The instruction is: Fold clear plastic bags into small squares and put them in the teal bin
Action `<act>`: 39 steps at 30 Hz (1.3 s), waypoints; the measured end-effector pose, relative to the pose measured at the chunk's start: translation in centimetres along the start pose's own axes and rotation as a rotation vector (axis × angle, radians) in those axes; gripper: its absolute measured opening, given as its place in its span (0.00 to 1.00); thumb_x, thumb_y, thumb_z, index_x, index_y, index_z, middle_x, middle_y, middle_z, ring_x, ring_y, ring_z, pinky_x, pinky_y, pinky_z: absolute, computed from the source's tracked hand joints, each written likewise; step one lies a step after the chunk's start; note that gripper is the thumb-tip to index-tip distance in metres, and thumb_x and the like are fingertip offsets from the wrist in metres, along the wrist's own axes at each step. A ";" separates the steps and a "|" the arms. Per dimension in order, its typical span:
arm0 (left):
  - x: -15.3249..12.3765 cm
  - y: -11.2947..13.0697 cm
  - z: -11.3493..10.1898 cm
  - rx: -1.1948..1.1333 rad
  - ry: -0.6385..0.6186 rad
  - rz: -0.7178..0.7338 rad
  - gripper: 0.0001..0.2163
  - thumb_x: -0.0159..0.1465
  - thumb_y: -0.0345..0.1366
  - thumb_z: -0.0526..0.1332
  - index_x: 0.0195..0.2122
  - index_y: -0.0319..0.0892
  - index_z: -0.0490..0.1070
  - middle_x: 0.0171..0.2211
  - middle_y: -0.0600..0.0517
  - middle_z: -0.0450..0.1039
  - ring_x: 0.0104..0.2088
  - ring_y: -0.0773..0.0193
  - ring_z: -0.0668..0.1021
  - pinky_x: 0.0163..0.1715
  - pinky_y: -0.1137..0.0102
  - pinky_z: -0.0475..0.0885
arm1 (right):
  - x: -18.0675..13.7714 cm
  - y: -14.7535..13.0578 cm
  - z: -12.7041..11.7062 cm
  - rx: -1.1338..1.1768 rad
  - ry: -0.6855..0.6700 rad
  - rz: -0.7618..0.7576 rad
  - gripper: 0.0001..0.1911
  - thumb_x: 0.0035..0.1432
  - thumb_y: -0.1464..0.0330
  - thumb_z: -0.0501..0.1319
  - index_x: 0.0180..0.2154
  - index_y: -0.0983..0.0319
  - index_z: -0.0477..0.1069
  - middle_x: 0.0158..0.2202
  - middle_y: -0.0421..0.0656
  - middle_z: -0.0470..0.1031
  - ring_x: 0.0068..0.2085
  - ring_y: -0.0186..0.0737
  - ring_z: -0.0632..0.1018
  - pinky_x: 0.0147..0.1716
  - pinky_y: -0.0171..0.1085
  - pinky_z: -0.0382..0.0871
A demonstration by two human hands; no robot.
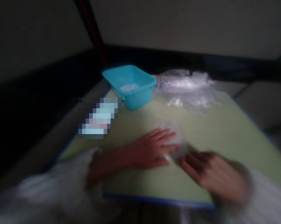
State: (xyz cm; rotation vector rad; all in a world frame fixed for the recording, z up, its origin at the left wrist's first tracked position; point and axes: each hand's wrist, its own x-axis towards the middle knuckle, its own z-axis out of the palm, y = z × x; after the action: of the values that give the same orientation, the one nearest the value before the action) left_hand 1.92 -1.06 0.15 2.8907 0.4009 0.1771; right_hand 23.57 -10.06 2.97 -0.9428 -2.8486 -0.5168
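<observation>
A person in pale, fuzzy sleeves [61, 180] bends to work in dim light at a yellow-green counter [229, 133] edged in blue. A thin piece of clear plastic [179, 129] lies on the counter in front of the person, partly under the left hand [152, 151] and reaching toward the right hand [212, 174]. The left grip is apart: palm down, fingers spread over the plastic, clamped on nothing. The right hand curls at the plastic's near right corner, but blur and shadow cover its fingertips; whether that grip is together, apart or pinching the edge is impossible to say from here.

The step in hand looks like steadying and flattening the film. To do it well, the left palm should press lightly and evenly, holding the sheet while the right fingers work at the corner. A gentle pull outward would suit such flimsy material better than a tug, which could crease it or drag it askew.

Farther back, a turquoise basket [141, 99] holds white paper [129, 87], with a shiny heap of clear plastic [187, 85] just to its right. No brand, label or writing can be read on any of the 3. At the counter's left side, blocky masking hides a bright oblong object [102, 116] and any lettering it carries.
</observation>
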 end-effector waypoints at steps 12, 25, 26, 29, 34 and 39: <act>0.1 0.0 -0.1 -0.011 -0.002 0.006 0.26 0.66 0.50 0.49 0.63 0.44 0.55 0.66 0.42 0.44 0.65 0.47 0.51 0.62 0.52 0.47 | -1.2 2.1 -0.6 0.258 -0.103 0.072 0.08 0.58 0.77 0.52 0.29 0.60 0.63 0.23 0.39 0.67 0.23 0.36 0.66 0.24 0.39 0.55; 0.1 -0.1 0.0 0.002 0.003 0.009 0.28 0.65 0.50 0.50 0.63 0.43 0.54 0.66 0.41 0.45 0.65 0.48 0.51 0.62 0.53 0.46 | -0.5 5.9 3.2 0.818 -0.038 0.223 0.15 0.58 0.57 0.60 0.29 0.61 0.61 0.29 0.41 0.66 0.31 0.38 0.68 0.30 0.35 0.61; 0.1 -0.1 -0.1 0.001 0.004 0.009 0.28 0.65 0.50 0.50 0.63 0.43 0.54 0.66 0.41 0.45 0.65 0.48 0.51 0.62 0.53 0.46 | -0.5 6.0 3.1 0.831 -0.050 0.223 0.16 0.57 0.57 0.61 0.29 0.61 0.61 0.29 0.41 0.65 0.31 0.38 0.68 0.30 0.35 0.61; 0.1 -0.1 -0.1 -0.012 0.008 0.013 0.27 0.65 0.50 0.51 0.63 0.44 0.54 0.66 0.42 0.45 0.65 0.48 0.51 0.62 0.53 0.46 | -0.5 6.2 2.9 0.858 -0.085 0.248 0.18 0.54 0.55 0.63 0.29 0.61 0.61 0.29 0.40 0.65 0.31 0.37 0.67 0.29 0.35 0.61; 0.2 -0.2 -0.1 -0.021 -0.009 0.006 0.27 0.65 0.49 0.51 0.63 0.44 0.53 0.66 0.42 0.43 0.65 0.47 0.51 0.62 0.52 0.47 | -0.5 6.5 2.6 0.980 -0.095 0.261 0.19 0.55 0.52 0.61 0.28 0.61 0.62 0.27 0.39 0.64 0.28 0.35 0.66 0.26 0.34 0.60; 0.1 -0.2 0.0 -0.026 -0.004 0.007 0.28 0.65 0.49 0.51 0.64 0.43 0.53 0.66 0.41 0.44 0.65 0.47 0.51 0.62 0.52 0.46 | -0.3 6.5 2.8 0.993 -0.058 0.292 0.19 0.59 0.55 0.59 0.25 0.61 0.60 0.24 0.37 0.61 0.25 0.32 0.63 0.23 0.32 0.57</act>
State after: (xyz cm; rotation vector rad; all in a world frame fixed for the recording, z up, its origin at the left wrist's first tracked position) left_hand 1.99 -0.83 0.11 2.8670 0.3850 0.1762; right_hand 27.75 -4.37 2.11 -1.0717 -2.3945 0.8778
